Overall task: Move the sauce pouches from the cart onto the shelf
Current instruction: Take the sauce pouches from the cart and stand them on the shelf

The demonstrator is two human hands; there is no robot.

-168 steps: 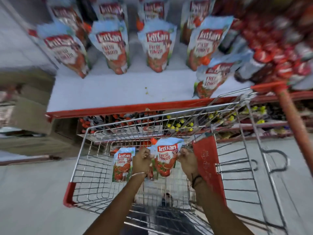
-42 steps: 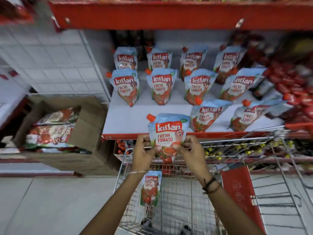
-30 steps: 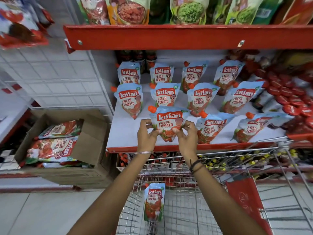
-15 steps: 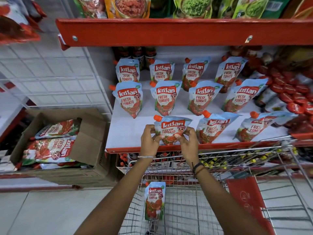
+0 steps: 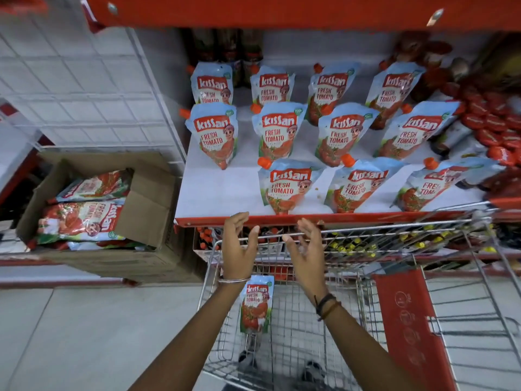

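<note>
Several blue-and-red tomato sauce pouches stand in rows on the white shelf (image 5: 214,193). The front-row pouch (image 5: 287,187) stands upright near the shelf's front edge, left of two others. My left hand (image 5: 238,246) and my right hand (image 5: 306,249) hover just below it over the cart's front rim, both empty with fingers spread. One pouch (image 5: 256,303) leans upright inside the wire cart (image 5: 352,328), between my forearms.
An open cardboard box (image 5: 141,210) with more pouches sits on the floor at the left. Red-capped bottles (image 5: 496,122) crowd the shelf's right end. A red shelf lip (image 5: 282,12) hangs overhead. The cart's red flap (image 5: 408,328) is at the right.
Both hands have let go of the pouch, which now stands in the front row of the shelf, and have drawn back toward the cart, open.
</note>
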